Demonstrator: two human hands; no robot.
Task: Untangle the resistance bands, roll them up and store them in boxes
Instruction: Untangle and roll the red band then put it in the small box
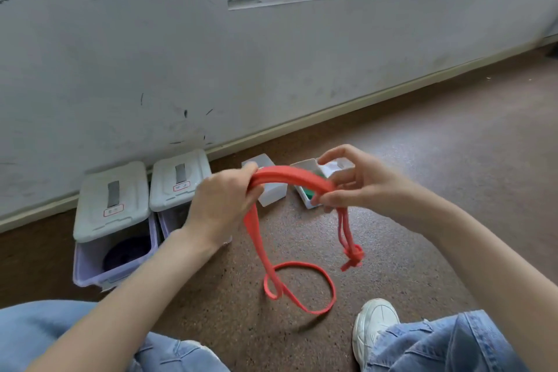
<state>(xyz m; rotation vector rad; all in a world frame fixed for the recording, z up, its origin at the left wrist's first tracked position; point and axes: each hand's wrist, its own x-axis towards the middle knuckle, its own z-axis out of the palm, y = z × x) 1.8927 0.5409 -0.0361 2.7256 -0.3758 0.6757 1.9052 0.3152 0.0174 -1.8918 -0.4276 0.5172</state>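
Both hands hold a red resistance band (290, 177) up above the brown floor (422, 160). The left hand (222, 205) is curled round one end of the raised span, and the right hand (353, 183) pinches the other — a knot (354, 257) dangles below it. A loop (302, 287) hangs from the left side. Two lidded storage boxes (114, 220) stand against the wall; two small open boxes (271, 190) sit just behind the hands.

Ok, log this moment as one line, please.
both hands: left, right grip red resistance band | knot still tied | loop on floor | step: untangling
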